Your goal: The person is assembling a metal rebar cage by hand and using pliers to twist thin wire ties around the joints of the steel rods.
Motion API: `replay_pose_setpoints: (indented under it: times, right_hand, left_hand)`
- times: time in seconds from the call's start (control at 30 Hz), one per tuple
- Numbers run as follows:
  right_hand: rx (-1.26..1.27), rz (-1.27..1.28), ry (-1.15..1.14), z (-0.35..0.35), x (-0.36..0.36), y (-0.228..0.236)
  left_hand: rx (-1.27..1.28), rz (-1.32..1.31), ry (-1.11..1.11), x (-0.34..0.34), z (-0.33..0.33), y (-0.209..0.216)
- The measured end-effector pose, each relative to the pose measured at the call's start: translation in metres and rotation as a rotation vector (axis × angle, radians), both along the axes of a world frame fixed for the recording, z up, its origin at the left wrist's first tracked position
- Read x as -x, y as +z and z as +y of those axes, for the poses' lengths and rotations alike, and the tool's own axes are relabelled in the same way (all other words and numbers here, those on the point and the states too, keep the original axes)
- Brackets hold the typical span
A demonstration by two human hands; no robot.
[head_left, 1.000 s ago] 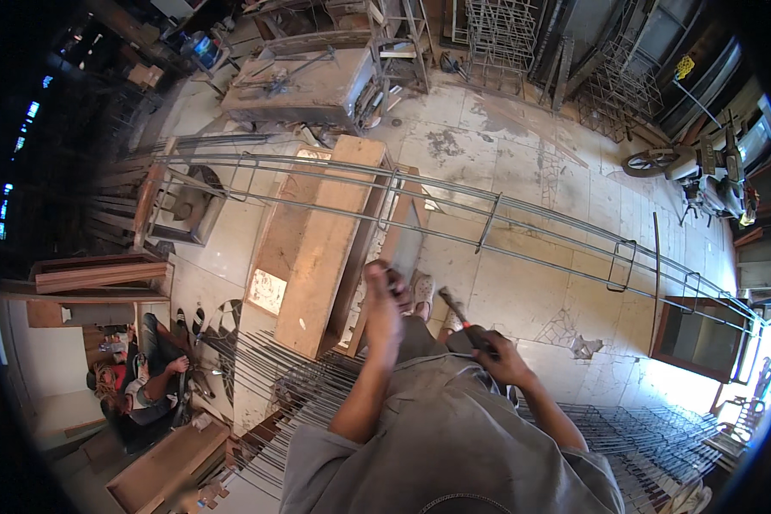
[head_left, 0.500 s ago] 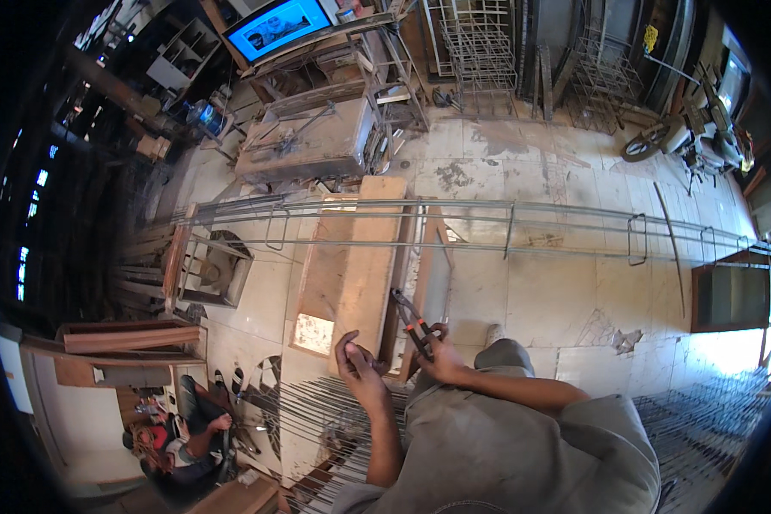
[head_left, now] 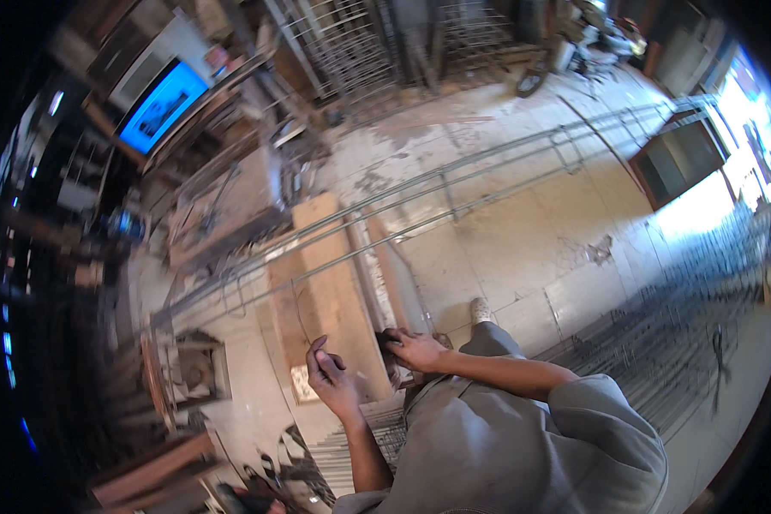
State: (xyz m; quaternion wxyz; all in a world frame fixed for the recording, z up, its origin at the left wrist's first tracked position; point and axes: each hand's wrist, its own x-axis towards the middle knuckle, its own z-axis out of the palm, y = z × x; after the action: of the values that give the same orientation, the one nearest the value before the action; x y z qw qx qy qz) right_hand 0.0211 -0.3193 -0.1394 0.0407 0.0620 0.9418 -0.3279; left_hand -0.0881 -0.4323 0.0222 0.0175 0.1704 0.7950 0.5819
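Left hand seems to pinch thin wire, now showing over plank | right hand by plank's right edge, grip: can't tell

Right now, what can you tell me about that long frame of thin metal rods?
The long rod frame looks like grey metal: slender, mostly straight bars run lengthwise, with rectangular loops spaced along them. It slants up toward the right of the picture, passing over the wooden board. Neither the left hand nor the right hand touches it; its supports are unclear.
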Motion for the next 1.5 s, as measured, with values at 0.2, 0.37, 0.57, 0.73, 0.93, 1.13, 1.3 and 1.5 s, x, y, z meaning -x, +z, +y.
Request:
replay_pose_setpoints:
  times: [0.2,0.37,0.57,0.73,0.93,1.13,1.3,1.5]
  right_hand:
    - [0.127,0.07,0.05,0.017,-0.003,-0.004]
    - [0.084,0.134,-0.038,0.041,-0.022,0.021]
    - [0.484,-0.181,-0.186,0.224,-0.161,0.148]
    - [-0.503,0.482,-1.112,0.397,-0.274,0.163]
    - [-0.792,0.093,-1.23,0.518,-0.308,0.116]
    - [-0.505,0.26,-1.233,0.532,-0.292,0.097]
    - [-0.478,0.197,-0.73,0.442,-0.222,0.138]
    - [-0.412,0.235,-0.479,0.382,-0.165,0.139]
  left_hand:
    - [0.084,0.148,-0.283,0.042,0.08,-0.001]
    - [0.205,0.388,-0.409,0.083,0.156,-0.004]
    - [0.447,0.648,-0.575,0.135,0.195,-0.039]
    - [0.583,0.623,-0.603,0.141,0.207,-0.051]
    - [0.692,0.542,-0.547,0.145,0.197,-0.027]
    - [0.644,0.527,-0.437,0.149,0.177,-0.037]
    - [0.391,0.458,-0.336,0.147,0.18,-0.067]
    - [0.385,0.496,-0.33,0.149,0.181,-0.068]
